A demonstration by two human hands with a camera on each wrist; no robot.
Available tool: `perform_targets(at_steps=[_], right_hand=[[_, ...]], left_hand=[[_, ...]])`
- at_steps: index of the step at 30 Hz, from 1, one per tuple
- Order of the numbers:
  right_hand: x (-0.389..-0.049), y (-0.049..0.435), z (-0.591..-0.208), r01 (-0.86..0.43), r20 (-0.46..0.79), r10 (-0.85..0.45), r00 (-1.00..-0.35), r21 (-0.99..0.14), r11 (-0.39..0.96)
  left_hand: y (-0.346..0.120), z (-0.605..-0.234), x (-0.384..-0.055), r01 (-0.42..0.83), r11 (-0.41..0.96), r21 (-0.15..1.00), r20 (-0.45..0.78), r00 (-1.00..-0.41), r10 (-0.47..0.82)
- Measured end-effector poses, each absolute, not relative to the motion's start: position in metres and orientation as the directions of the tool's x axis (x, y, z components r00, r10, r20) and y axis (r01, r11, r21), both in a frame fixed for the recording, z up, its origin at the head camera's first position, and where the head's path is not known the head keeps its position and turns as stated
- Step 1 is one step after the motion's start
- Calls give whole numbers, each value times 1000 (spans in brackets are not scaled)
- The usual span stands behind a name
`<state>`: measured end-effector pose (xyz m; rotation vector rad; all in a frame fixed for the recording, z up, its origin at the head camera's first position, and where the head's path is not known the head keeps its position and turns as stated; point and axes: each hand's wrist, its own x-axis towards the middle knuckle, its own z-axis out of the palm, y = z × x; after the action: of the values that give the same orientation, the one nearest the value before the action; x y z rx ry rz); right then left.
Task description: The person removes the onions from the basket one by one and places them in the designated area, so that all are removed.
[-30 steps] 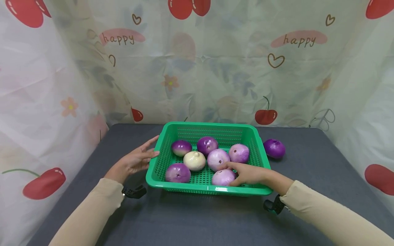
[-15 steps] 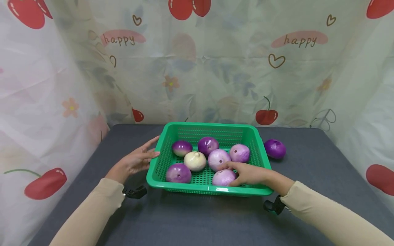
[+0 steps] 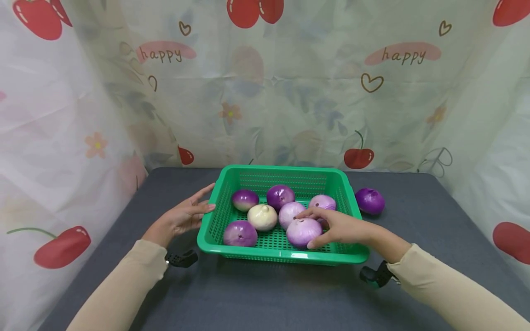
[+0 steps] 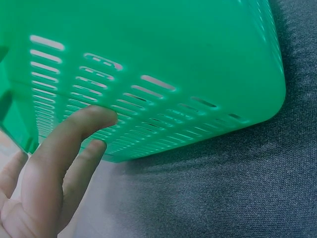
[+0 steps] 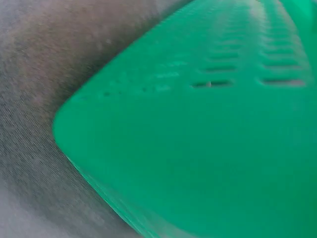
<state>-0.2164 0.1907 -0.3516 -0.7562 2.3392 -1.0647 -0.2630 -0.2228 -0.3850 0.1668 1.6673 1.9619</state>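
Observation:
A green slotted basket (image 3: 285,253) holds several purple onions, among them a dark one (image 3: 280,196), and a pale cream onion (image 3: 262,217). My right hand (image 3: 345,227) grips a light purple onion (image 3: 304,232) near the front right of the basket, thumb at its near side and fingers across its top and far side. It hangs over the basket floor, in front of another light purple onion (image 3: 291,215). My left hand (image 3: 180,216) rests with extended fingers against the basket's left side; in the left wrist view its fingers (image 4: 94,119) touch the slotted outer wall.
A dark purple onion (image 3: 370,201) lies on the dark grey table (image 3: 265,294), just right of the basket. Printed curtains (image 3: 273,105) stand behind and at both sides. In the right wrist view the basket's outer wall (image 5: 198,148) fills most of the picture; the right hand is hidden there.
My right hand has lifted the light purple onion a little from the basket floor and shifted slightly right. The left hand and the basket have stayed in place.

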Motion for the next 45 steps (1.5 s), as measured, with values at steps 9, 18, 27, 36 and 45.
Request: perform_targets(at_steps=[9,18,27,36,45], right_hand=[[-214,206,-334,-226,-117,-646,-754,-877,423],[-210,223,-321,-212,-98,-594,-798,-878,430],[-210,237,-320,-229,-62,-538,-841,-860,457],[-212,253,-324,-281,41,-511,-859,-871,402],[-211,264,-329,-225,35,-476,-879,-910,348]], left_hand=[[-223,-385,-263,-332,-73,940,-260,-841,474],[-223,-385,-263,-332,-78,940,-257,-840,478],[-222,-384,-262,-333,-86,939,-255,-841,477],[-222,-385,-261,-330,-80,941,-257,-846,467],[-222,-385,-261,-334,-81,939,-263,-849,458]])
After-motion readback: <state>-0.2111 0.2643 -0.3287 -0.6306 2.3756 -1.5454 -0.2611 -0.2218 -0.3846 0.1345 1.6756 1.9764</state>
